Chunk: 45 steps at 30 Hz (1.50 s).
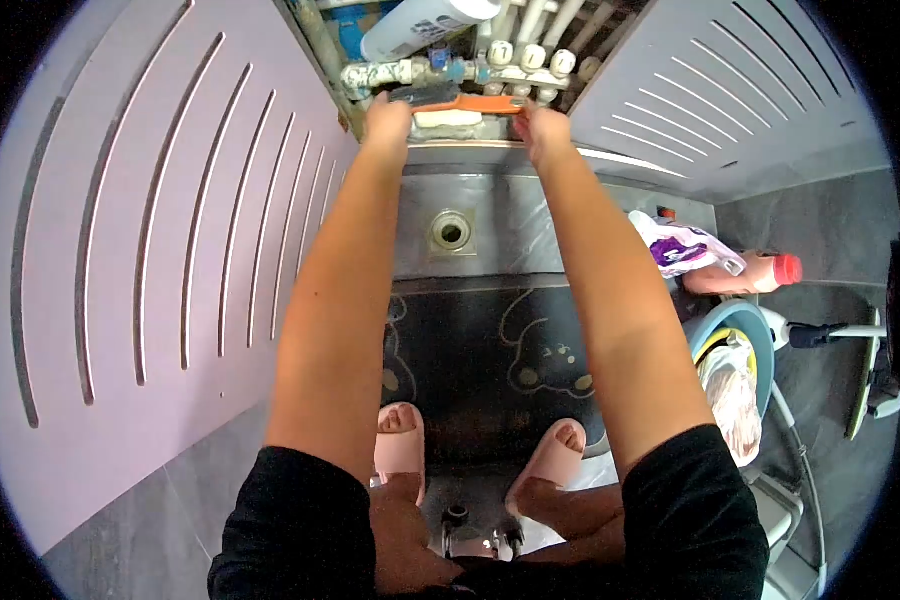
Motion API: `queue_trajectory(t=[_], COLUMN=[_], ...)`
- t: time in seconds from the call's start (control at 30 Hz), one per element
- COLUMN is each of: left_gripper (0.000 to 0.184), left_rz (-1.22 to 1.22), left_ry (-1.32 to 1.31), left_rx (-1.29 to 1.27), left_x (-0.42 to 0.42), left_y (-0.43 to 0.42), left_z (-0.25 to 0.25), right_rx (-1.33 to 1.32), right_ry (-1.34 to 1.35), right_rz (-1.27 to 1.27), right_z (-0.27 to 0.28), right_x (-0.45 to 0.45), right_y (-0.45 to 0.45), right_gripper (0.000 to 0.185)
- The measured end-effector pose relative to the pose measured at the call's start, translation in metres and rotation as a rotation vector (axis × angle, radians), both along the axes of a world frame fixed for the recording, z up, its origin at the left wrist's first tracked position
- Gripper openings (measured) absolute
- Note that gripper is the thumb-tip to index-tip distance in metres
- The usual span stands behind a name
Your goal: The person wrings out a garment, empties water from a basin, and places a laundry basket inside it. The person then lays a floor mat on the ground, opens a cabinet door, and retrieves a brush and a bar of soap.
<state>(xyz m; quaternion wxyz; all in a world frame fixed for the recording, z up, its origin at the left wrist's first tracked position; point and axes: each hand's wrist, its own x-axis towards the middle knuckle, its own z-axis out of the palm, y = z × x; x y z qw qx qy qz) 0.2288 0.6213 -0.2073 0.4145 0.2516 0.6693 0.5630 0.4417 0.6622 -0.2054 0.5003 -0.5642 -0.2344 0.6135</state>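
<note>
Both arms reach forward into an open cabinet. An orange-handled brush (488, 104) with a dark head lies crosswise between my hands. My left hand (388, 118) is closed at its dark end, and my right hand (544, 128) is closed at the end of the orange handle. Just below the brush is a pale, bar-shaped thing (448, 118) on the cabinet floor. Behind it run white pipes and a valve manifold (530, 75). A white cylinder with dark print (425, 28) leans above them. My fingertips are partly hidden.
Slotted cabinet doors stand open at left (170, 230) and right (715, 90). A floor drain (451, 232) lies below the cabinet, before a dark mat (460, 350). At right are a pink bottle with a red cap (745, 273), a blue bucket (763, 350) and a mop (865, 385).
</note>
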Motion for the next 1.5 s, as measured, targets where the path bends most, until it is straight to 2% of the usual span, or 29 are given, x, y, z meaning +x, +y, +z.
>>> queue_trajectory(t=[0.07,0.17,0.27,0.37,0.47,0.53,0.67,0.73,0.83,0.97,1.07,1.13,1.2,1.3,1.37,1.43,1.5], left_gripper=[0.057,0.055,0.054,0.049,0.045,0.046,0.046,0.046,0.043,0.041,0.039,0.042,0.041,0.040,0.038,0.039,0.039], left_rz=[-0.066,-0.093,-0.077,-0.054,-0.060,-0.026,-0.064,-0.049,0.088,0.054,0.080,0.020,-0.002,-0.030,-0.083,-0.064,-0.104], left_ry=[-0.010,0.141,0.126,0.162,0.161,0.313,0.295,0.191,0.165,0.174,0.105,0.061,0.138,0.195,0.338,0.365,0.306], left_rx=[0.004,0.018,0.109,0.075,0.126,0.101,0.176,0.200,0.357,0.298,0.368,0.288,0.296,0.258,0.226,0.055,0.050], left_x=[-0.005,0.006,0.012,0.022,0.019,0.018,0.018,0.023,0.022,0.021,0.025,0.026,0.026,0.031,0.037,0.048,0.045], left_y=[0.003,-0.011,-0.019,-0.041,-0.045,-0.041,-0.043,-0.046,-0.040,-0.039,-0.046,-0.048,-0.057,-0.096,-0.138,-0.181,-0.221], left_z=[-0.009,0.012,0.016,0.059,0.062,0.063,0.067,0.073,0.067,0.061,0.068,0.067,0.050,0.023,0.011,0.000,-0.046], right_rx=[-0.006,0.005,-0.037,0.018,0.087,0.108,0.125,0.156,0.129,0.117,0.133,0.197,0.180,0.167,0.099,0.027,-0.052], right_ry=[0.082,0.043,-0.003,0.036,0.119,0.113,0.121,0.118,0.120,0.080,0.114,0.145,0.088,0.169,0.194,0.162,0.130], right_rz=[0.002,0.036,0.046,0.041,0.000,0.045,-0.008,-0.029,0.051,0.134,0.123,0.143,0.152,0.128,0.167,0.198,0.230], right_z=[-0.005,0.006,0.006,0.023,0.024,0.034,0.048,0.048,0.048,0.041,0.040,0.041,0.033,0.020,0.007,-0.008,-0.027], right_x=[-0.003,0.001,0.007,0.007,0.010,0.013,0.008,0.009,0.010,0.018,0.020,0.025,0.030,0.040,0.052,0.066,0.078], right_y=[0.004,-0.001,-0.001,-0.011,-0.011,-0.014,-0.017,-0.017,-0.017,-0.016,-0.020,-0.030,-0.045,-0.085,-0.115,-0.147,-0.186], right_gripper=[0.015,0.014,0.015,0.018,0.016,0.016,0.015,0.017,0.017,0.014,0.017,0.018,0.017,0.015,0.018,0.019,0.020])
